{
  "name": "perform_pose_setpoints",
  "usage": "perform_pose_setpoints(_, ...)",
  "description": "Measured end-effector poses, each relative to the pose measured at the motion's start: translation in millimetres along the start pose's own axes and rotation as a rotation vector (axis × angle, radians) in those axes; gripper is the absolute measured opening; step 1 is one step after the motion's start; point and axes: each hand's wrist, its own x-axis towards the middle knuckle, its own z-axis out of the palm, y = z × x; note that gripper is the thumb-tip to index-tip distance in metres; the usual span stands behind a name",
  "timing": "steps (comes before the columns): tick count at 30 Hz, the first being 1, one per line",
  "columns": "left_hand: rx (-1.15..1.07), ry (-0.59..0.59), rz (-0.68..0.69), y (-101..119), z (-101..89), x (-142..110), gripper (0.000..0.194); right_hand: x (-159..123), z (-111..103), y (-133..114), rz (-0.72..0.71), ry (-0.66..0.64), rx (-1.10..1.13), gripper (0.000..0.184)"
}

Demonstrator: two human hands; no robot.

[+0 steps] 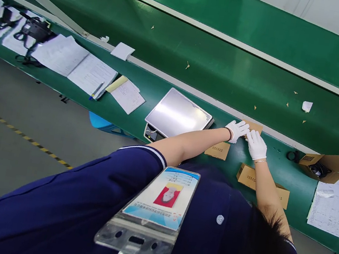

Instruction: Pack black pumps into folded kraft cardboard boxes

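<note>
A small brown cardboard box [256, 127] lies near the back edge of the green workbench, partly covered by my white-gloved hands. My left hand [237, 130] comes from its left side, fingers closed on its near left part. My right hand [256, 146] grips its near edge from the front, the fingertips of both hands almost meeting. What the fingertips do underneath is hidden. In front of my left hand lies another cardboard box [217, 150], flat and printed. Below my right hand, a longer stretch of printed cardboard boxes [246, 176] lies partly under my right forearm.
A weighing scale [180, 113] with a metal plate stands left of my hands. Farther left lie a note sheet [128, 96] and an open notebook [78, 62]. At right are an open carton [328, 167] with black items and printed sheets [333, 208]. A shelf rail [236, 38] crosses above.
</note>
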Motion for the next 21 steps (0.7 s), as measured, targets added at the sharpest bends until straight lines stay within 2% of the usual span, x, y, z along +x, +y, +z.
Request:
perform_pose_setpoints(4,-0.007,-0.007,-0.002,-2,1.9,2,0.097,-3,2,0,-0.058,0.010,-0.023,0.043)
perform_pose_setpoints(10,0.001,0.004,-0.005,-2,3.4,1,0.098,-6,5,-1,-0.059,0.008,-0.028,0.043)
perform_pose_setpoints(15,-0.011,0.012,-0.001,-2,1.8,3,0.101,-2,5,-7,0.015,0.040,0.009,0.043)
perform_pose_setpoints(21,-0.047,0.014,-0.041,-5,1.7,12,0.105,7,-2,-13,0.130,0.010,0.037,0.045)
